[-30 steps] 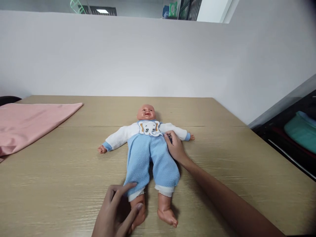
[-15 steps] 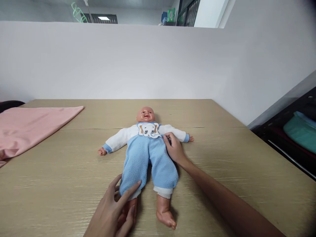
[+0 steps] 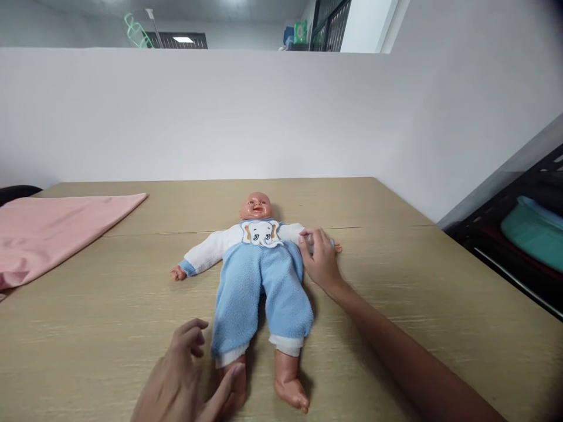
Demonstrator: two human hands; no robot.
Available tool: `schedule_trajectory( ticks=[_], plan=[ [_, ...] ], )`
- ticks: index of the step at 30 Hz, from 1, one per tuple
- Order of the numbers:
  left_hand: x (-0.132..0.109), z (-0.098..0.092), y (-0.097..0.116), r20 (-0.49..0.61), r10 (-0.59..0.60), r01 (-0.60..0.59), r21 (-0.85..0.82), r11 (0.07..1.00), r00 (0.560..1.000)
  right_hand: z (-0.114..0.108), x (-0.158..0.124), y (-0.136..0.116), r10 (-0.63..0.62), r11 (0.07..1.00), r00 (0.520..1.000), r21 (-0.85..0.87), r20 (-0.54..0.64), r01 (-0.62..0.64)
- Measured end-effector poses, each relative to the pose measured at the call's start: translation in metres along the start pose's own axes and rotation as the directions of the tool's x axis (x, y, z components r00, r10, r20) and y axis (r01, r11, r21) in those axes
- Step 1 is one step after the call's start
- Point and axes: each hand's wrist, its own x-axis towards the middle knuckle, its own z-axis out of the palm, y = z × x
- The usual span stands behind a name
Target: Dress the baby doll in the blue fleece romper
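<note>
pink cloth (image 3: 53, 228) is spread at the far left of the wooden table (image 3: 109, 305), well apart from everything else. nearer, at the bottom edge, the left hand (image 3: 180, 381) is held loosely open, fingers curled, with the thumb laid against a bare foot of the doll (image 3: 259, 269); nothing is gripped by it. the doll is laid on its back at the middle of the table, head far, feet near, arms spread. its blue and white romper is seen fully on, cuffs at the ankles, so the handling of the clothing is judged barely begun. the right hand (image 3: 321, 261) is laid over the doll's right-side sleeve, fingers bent across it; whether the sleeve is pinched cannot be told. at the far right, off the table, a black rack (image 3: 505, 234) with a teal thing (image 3: 534, 228) is seen, well apart from doll and hands.
</note>
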Motion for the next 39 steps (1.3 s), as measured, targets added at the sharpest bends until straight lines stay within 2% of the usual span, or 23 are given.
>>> schedule_trajectory(
  ticks=[3,6,8,11,12,13,16,19,22,24,26,28,30,32,35,37,39],
  plan=[
    [0.027,0.0,0.014,-0.103,-0.011,0.015,0.03,0.999,0.995,-0.017,-0.001,0.008,0.009,0.999,1.0,-0.053,-0.022,-0.01],
    [0.086,0.006,0.047,-0.098,0.059,-0.058,0.012,0.998,0.993,-0.027,-0.009,0.018,0.015,0.995,0.998,-0.096,0.055,-0.01],
    [0.137,0.016,0.072,-0.014,0.137,-0.136,0.031,0.99,0.991,-0.028,-0.013,0.023,0.019,0.992,0.99,-0.124,0.137,-0.002],
    [0.212,0.045,0.102,0.161,0.225,-0.248,0.135,0.959,0.961,-0.027,-0.014,0.028,0.034,0.986,0.975,-0.164,0.22,0.003],
    [0.234,0.058,0.109,0.265,0.258,-0.311,0.181,0.933,0.929,-0.027,-0.014,0.029,0.037,0.984,0.971,-0.176,0.236,0.005],
    [0.253,0.071,0.114,0.402,0.282,-0.391,0.22,0.894,0.871,-0.028,-0.013,0.031,0.039,0.983,0.967,-0.185,0.251,0.009],
    [0.293,0.11,0.12,0.612,0.314,-0.512,0.176,0.841,0.726,-0.031,-0.013,0.032,0.038,0.982,0.95,-0.189,0.311,0.022],
    [0.312,0.139,0.119,0.716,0.321,-0.56,0.116,0.82,0.619,-0.035,-0.015,0.032,0.045,0.982,0.941,-0.188,0.335,0.02],
    [0.32,0.15,0.114,0.731,0.365,-0.574,0.044,0.818,0.577,-0.037,-0.018,0.029,0.061,0.981,0.943,-0.195,0.328,0.005],
    [0.324,0.146,0.11,0.707,0.399,-0.561,-0.005,0.828,0.583,-0.035,-0.021,0.026,0.077,0.982,0.946,-0.187,0.315,-0.018],
    [0.328,0.135,0.103,0.665,0.427,-0.535,-0.048,0.843,0.613,-0.032,-0.023,0.024,0.103,0.988,0.953,-0.143,0.285,-0.064],
    [0.331,0.121,0.096,0.563,0.468,-0.458,-0.17,0.872,0.681,-0.029,-0.024,0.022,0.114,0.993,0.96,-0.057,0.255,-0.103],
    [0.332,0.106,0.087,0.4,0.494,-0.328,-0.416,0.848,0.772,-0.024,-0.026,0.018,0.08,0.995,0.961,0.043,0.266,-0.095],
    [0.331,0.094,0.078,0.231,0.456,-0.205,-0.662,0.721,0.859,-0.018,-0.027,0.008,0.057,0.98,0.945,0.163,0.323,-0.115],
    [0.327,0.08,0.066,0.071,0.278,-0.095,-0.835,0.542,0.958,-0.004,-0.027,-0.014,0.123,0.879,0.898,0.374,0.423,-0.296],
    [0.325,0.073,0.058,0.026,0.105,-0.02,-0.909,0.416,0.994,0.009,-0.026,-0.033,0.16,0.789,0.885,0.483,0.438,-0.381],
    [0.324,0.067,0.05,-0.01,-0.007,-0.008,-0.968,0.252,1.0,0.023,-0.021,-0.05,0.155,0.738,0.904,0.562,0.399,-0.374]
  ],
)
